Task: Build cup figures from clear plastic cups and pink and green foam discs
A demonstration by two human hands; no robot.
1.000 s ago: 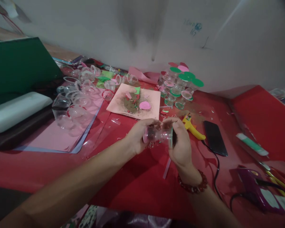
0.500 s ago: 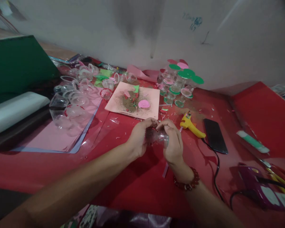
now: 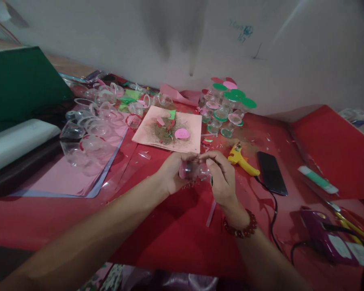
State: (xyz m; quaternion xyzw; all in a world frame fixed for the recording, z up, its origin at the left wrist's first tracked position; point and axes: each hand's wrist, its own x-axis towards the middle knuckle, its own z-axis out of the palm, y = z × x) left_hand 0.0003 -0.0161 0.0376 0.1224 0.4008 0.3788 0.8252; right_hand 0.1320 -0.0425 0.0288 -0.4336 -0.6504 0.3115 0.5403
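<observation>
The left grip [image 3: 171, 173] and the right grip [image 3: 222, 180] were closed on a clear plastic piece [image 3: 192, 171], narrow at its waist and lying sideways above the red counter [image 3: 170, 238]. The left covered its pinkish end, the right its other end.

A second earlier, the green-edged rim at the right end had shown plainly; now the right palm hid all but a sliver, and less of the piece showed between the hands. Judging by that, the handling was centred on its two ends, perhaps pressing or turning them; which of these could not be told.

Just below the right grip lay a clear strip [image 3: 211, 213], and a beaded bracelet [image 3: 244, 224] circled the right wrist. A yellow glue gun [image 3: 242, 159] lay just right of that grip, with a dark phone [image 3: 272, 173] beside it. Beyond the hands sat a peach sheet [image 3: 189, 143] bearing a pink disc [image 3: 182, 133]; farther out, disc-topped cups [image 3: 221, 115] stood to the right and loose clear cups [image 3: 98, 127] to the left.
</observation>
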